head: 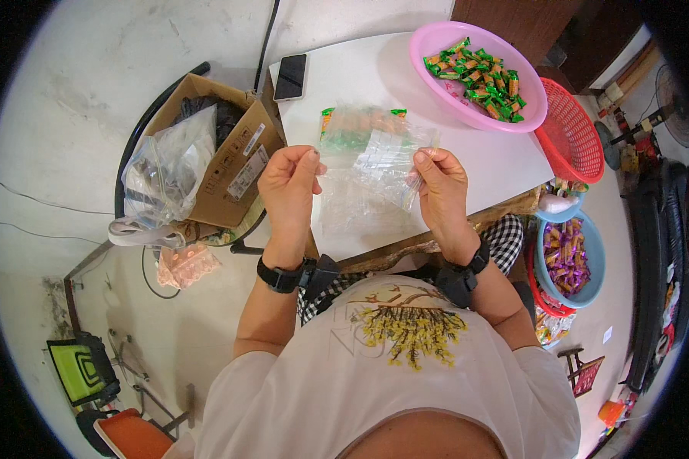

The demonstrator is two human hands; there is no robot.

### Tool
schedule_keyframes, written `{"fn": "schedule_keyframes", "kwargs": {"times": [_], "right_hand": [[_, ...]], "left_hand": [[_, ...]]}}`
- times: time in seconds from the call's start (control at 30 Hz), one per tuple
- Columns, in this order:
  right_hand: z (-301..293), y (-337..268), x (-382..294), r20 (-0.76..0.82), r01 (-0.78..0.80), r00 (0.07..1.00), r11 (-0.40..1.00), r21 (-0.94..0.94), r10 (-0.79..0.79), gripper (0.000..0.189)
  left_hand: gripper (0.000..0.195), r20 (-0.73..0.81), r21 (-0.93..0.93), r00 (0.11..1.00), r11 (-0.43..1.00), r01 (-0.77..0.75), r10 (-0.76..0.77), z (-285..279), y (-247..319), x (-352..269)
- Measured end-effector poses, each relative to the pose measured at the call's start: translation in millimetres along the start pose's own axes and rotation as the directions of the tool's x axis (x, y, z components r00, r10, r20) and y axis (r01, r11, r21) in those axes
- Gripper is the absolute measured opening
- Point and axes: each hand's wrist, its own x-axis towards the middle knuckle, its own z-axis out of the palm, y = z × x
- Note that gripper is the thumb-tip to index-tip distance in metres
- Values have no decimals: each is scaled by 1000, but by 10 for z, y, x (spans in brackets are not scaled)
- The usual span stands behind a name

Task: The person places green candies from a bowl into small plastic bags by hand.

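Over the white tabletop, a clear plastic zip bag (387,166) is stretched between my two hands. The thumb and fingers of my left hand (290,179) pinch its left edge. At the other side, my right hand (443,181) grips the bag near its zip strip. Behind the bag lie green-and-orange wrapped snack packets (326,121), partly covered and blurred by the plastic. More clear plastic (353,215) lies flat on the table below the bag; whether it is one bag or several, I cannot tell.
A pink basin (422,72) with green snack packets stands at the table's far right, beside a red basket (585,137). A smartphone (290,77) lies far left. Left stands a cardboard box (229,166) with plastic bags. A blue basin (597,269) holds purple packets on the right.
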Motion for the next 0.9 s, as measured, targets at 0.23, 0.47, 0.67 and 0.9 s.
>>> {"fn": "schedule_keyframes", "kwargs": {"times": [0.23, 0.47, 0.67, 0.9], "right_hand": [[-39, -37, -12, -6, 42, 999, 998, -47, -42, 7], [54, -23, -127, 84, 60, 995, 987, -148, -48, 9], [-71, -54, -90, 100, 95, 992, 969, -227, -74, 8], [-71, -70, -137, 258, 59, 966, 962, -268, 13, 9]], "left_hand": [[20, -23, 67, 999, 997, -47, 49, -164, 2, 40], [20, 165, 262, 985, 965, 0, -45, -109, -76, 124], [16, 99, 211, 978, 964, 161, -185, -83, 12, 43], [14, 162, 191, 961, 963, 193, -225, -25, 158, 152]]}}
